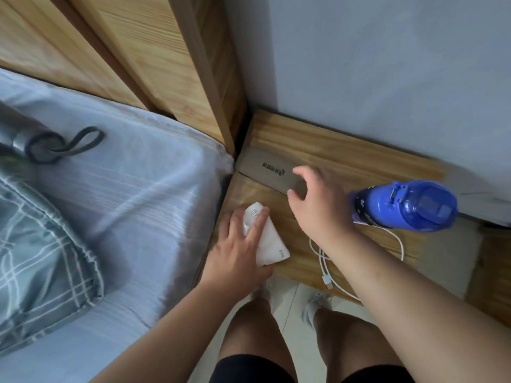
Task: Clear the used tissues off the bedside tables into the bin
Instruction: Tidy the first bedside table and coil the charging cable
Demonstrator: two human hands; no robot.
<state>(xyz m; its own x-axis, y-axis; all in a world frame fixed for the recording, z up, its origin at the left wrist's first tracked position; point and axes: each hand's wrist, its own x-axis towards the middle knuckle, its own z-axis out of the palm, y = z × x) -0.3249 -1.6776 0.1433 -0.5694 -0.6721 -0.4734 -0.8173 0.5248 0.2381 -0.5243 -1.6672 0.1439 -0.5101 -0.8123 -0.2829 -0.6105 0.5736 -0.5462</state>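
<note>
left hand gripping white tissue, bedside table's front left corner; right hand spread over grey box; blue bottle beside it; white cable, front edge.

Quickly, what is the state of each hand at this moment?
Left hand: grips the white printed packet.
Right hand: open, holding nothing, over the grey case.

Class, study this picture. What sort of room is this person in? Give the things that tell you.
Most likely a bedroom: a bed with a checked quilt on the left, and beside it a wooden bedside table holding a blue water bottle and a white charging cable.
</note>
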